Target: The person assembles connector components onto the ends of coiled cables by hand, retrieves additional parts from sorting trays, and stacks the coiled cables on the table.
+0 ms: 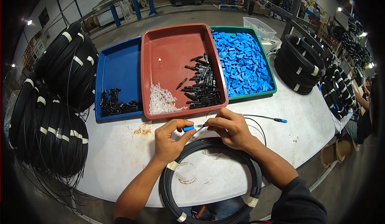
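Observation:
Between thumb and fingers, my left hand [169, 142] pinches a small blue connector housing [188, 128]. My right hand [233, 128] grips a thin black cable close to its tip, where a pale connector end [199, 126] points at the blue housing. The two pieces are very close; whether they touch is too small to tell. Below both hands lies a coil of black cable [256, 168], bound with cream tape and overhanging the near table edge. To the right, a cable end with a blue connector [280, 120] rests on the table.
Beyond my hands, a red tray [172, 43] holds white sleeves and black connector parts. A blue tray [116, 67] with black caps and a green tray [273, 88] of blue housings flank it. Coil stacks [60, 136] [298, 65] stand left and right on the white table [116, 156].

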`<move>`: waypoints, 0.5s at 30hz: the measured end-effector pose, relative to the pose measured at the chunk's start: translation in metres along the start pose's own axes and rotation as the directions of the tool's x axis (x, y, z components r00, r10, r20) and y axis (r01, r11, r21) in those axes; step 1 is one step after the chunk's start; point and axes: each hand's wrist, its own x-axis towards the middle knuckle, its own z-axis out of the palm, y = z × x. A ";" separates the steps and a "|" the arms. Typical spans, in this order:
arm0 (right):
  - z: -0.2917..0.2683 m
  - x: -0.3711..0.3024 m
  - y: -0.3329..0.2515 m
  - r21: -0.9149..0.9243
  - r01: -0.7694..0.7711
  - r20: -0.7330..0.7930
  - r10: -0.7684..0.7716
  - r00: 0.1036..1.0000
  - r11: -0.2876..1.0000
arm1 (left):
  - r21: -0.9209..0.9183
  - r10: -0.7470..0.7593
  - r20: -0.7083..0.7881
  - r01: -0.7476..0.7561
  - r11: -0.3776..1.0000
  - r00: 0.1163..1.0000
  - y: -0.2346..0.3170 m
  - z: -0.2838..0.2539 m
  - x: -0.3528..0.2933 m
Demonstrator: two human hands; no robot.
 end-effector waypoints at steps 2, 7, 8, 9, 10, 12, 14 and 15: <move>0.000 0.000 0.002 -0.020 0.029 0.015 -0.029 0.999 0.999 | -0.012 -0.053 0.040 0.053 0.999 0.998 0.002 -0.001 -0.001; 0.001 0.000 0.004 -0.017 0.056 0.011 -0.056 0.998 0.998 | -0.012 -0.062 0.079 0.063 0.998 0.995 0.004 -0.002 0.002; 0.003 -0.001 0.004 -0.003 0.047 0.012 -0.047 0.999 0.999 | -0.017 -0.055 0.087 0.057 0.998 0.995 0.004 -0.003 0.001; 0.003 -0.001 0.003 -0.006 0.050 0.021 -0.050 0.999 0.999 | -0.036 -0.069 0.100 0.073 0.997 0.993 0.006 -0.003 0.001; 0.003 -0.002 0.003 -0.010 0.053 0.030 -0.052 0.998 0.999 | -0.038 -0.076 0.101 0.080 0.996 0.992 0.006 -0.002 0.001; 0.002 -0.001 0.004 -0.034 0.073 0.051 -0.071 0.996 0.997 | -0.032 -0.043 0.110 0.046 0.998 0.993 0.004 -0.002 0.001; 0.001 -0.001 0.004 -0.055 0.090 0.072 -0.086 0.994 0.994 | -0.027 -0.067 0.134 0.071 0.997 0.989 0.006 -0.002 0.003; 0.003 -0.001 0.003 -0.038 0.092 0.076 -0.089 0.993 0.995 | -0.029 -0.058 0.161 0.063 0.998 0.985 0.005 -0.004 0.003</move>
